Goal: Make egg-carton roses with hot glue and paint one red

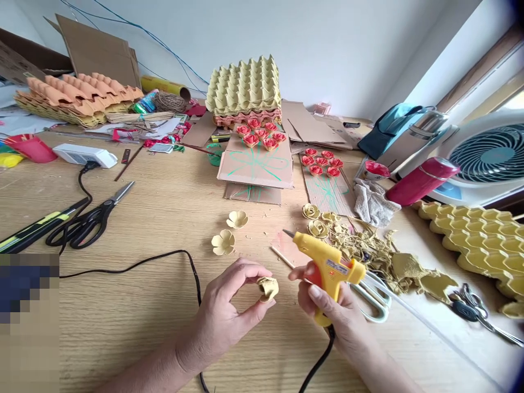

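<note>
I count two loose petal cups (223,242) on the table (143,311), and seven red flowers (251,141) on each of two painted cardboard pieces (245,168). The left hand (224,297) pinches one small curled bud (268,289) between thumb and fingers, above the tabletop; the right hand (346,314), apart from it, wraps the handle of one yellow glue gun (321,252), nozzle pointing left, one finger sticking out ahead of the grip. Bare wood spreads left of the left hand, crossed by a black cord (198,284); scraps (368,251) and pale-handled scissors (386,307) crowd the right hand's outer side
</note>
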{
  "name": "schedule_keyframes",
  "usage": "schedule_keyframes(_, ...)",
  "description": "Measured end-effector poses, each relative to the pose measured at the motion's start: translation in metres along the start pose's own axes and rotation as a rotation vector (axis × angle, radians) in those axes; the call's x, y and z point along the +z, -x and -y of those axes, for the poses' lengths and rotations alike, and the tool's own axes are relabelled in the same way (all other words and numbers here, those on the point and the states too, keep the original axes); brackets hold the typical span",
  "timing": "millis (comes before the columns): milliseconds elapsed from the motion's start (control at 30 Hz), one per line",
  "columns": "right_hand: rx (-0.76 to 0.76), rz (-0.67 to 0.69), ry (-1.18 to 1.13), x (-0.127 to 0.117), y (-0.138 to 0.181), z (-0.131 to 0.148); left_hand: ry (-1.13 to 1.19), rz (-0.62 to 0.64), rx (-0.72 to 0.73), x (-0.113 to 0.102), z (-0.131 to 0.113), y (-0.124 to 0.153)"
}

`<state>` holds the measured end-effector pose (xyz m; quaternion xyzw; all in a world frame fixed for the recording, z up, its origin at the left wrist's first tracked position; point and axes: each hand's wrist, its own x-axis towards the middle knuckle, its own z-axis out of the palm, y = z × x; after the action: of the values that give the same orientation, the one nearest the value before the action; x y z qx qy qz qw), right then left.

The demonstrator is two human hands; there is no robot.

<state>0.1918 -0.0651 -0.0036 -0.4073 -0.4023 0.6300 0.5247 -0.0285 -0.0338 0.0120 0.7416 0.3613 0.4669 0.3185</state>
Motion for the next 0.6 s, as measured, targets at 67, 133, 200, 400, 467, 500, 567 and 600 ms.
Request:
schedule_keyframes(67,0.065,0.01,-0.015,0.01,-0.002,0.001,-0.012,0.018,0.037,0.003,-0.003,-0.002)
schedule_keyframes(133,0.121,0.03,-0.021,0.017,-0.002,0.001,-0.03,0.031,0.074,0.007,-0.005,-0.002)
schedule_keyframes(200,0.154,0.059,-0.045,0.02,-0.002,0.001,-0.043,0.044,0.094,0.01,-0.006,-0.001)
schedule_keyframes(400,0.236,0.077,-0.152,0.02,0.0,-0.001,-0.068,0.111,0.062,0.014,-0.005,0.003)
schedule_keyframes(467,0.241,0.075,-0.161,0.02,0.0,-0.002,-0.066,0.139,0.052,0.013,-0.006,0.004)
schedule_keyframes(500,0.24,0.076,-0.167,0.02,0.0,-0.002,-0.065,0.148,0.05,0.013,-0.006,0.004)
schedule_keyframes(567,0.241,0.083,-0.174,0.02,0.0,-0.002,-0.069,0.161,0.052,0.012,-0.007,0.003)
schedule_keyframes(600,0.243,0.087,-0.174,0.02,0.0,-0.002,-0.074,0.165,0.054,0.012,-0.008,0.003)
